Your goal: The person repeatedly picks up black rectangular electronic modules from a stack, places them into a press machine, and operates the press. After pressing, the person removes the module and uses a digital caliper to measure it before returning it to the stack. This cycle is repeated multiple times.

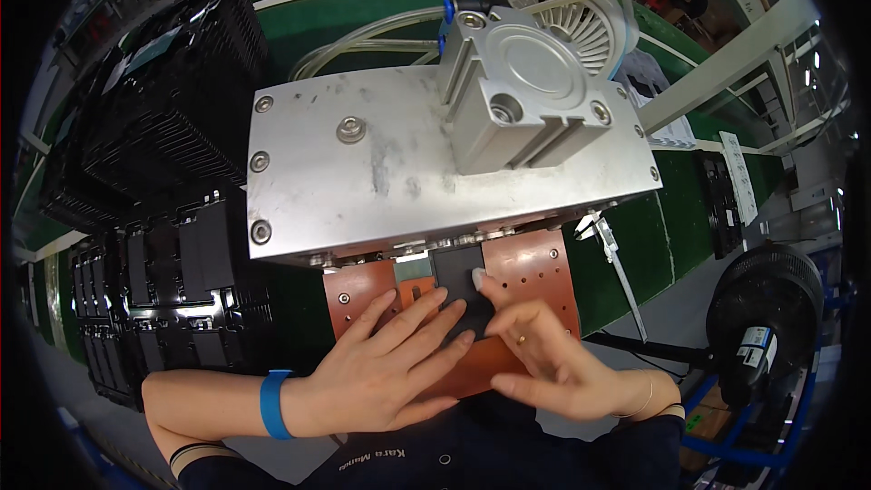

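Note:
A flat black rectangular piece (459, 265) lies at the front of a metal press, its far end at the press's lower edge. Beneath and beside it is a copper-coloured plate (535, 270) with small holes. My left hand (381, 367), with a blue band on its wrist, has its fingers spread, and their tips rest on the piece's left and near part. On the other side, my right hand (553, 358) has its index finger stretched to the piece's right edge; that fingertip looks white. Its thumb stands apart and the other fingers bend loosely. Neither hand grips the piece.
The press's silver block (408, 163) carries a square pneumatic cylinder (535, 68). Stacked black trays (172, 100) stand at left, with black trays holding flat pieces (186, 254) nearer. Calipers (619, 268) lie on the green bench at right. Fans stand behind the cylinder and at far right (762, 318).

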Available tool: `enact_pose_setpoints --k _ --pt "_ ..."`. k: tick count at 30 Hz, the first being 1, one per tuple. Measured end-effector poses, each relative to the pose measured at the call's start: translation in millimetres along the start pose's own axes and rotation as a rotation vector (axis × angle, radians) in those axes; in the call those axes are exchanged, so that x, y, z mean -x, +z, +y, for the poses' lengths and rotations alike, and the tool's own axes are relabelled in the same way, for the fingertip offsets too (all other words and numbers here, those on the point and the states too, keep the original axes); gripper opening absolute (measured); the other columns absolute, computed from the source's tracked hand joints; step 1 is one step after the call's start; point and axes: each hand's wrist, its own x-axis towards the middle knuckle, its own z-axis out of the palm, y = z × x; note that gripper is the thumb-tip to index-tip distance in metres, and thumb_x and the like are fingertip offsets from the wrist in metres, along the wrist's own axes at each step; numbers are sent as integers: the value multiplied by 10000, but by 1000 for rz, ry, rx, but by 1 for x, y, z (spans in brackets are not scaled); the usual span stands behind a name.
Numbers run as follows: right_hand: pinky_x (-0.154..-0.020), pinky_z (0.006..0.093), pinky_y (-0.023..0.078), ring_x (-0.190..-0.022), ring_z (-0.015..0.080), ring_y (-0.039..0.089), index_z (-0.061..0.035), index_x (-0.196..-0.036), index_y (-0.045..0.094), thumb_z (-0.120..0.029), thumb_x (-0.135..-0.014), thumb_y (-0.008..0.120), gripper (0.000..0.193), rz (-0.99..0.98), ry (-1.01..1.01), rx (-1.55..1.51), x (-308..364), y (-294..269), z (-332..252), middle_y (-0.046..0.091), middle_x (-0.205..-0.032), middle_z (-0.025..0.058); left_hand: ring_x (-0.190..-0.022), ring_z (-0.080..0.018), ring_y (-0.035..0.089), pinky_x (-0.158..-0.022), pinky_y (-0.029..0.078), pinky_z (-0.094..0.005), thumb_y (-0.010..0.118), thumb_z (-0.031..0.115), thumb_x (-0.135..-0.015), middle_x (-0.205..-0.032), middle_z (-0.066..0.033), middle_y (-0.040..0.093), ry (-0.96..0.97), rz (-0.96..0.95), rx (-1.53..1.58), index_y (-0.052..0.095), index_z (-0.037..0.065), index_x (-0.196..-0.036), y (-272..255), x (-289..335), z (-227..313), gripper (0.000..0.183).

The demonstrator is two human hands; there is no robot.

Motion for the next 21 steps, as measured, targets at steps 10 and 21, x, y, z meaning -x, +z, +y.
enact_pose_setpoints --k 10,21 --pt "-627 219 523 -763 89 618 -69 -994 479 -42 -840 721 289 395 157 16 -30 -26 0 601 -972 58 -1201 -322 514 -969 411 -462 679 409 -838 -1321 -136 533 125 190 -9 596 116 -1255 1 -4 -2 517" --pt "-730 243 552 -850 146 676 0 -988 489 93 -842 659 243 167 -192 26 -31 30 5 634 -969 91 -600 -56 585 -502 445 -208 723 167 -871 -757 -26 634 -518 332 1155 597 6 -976 -28 28 6 230"
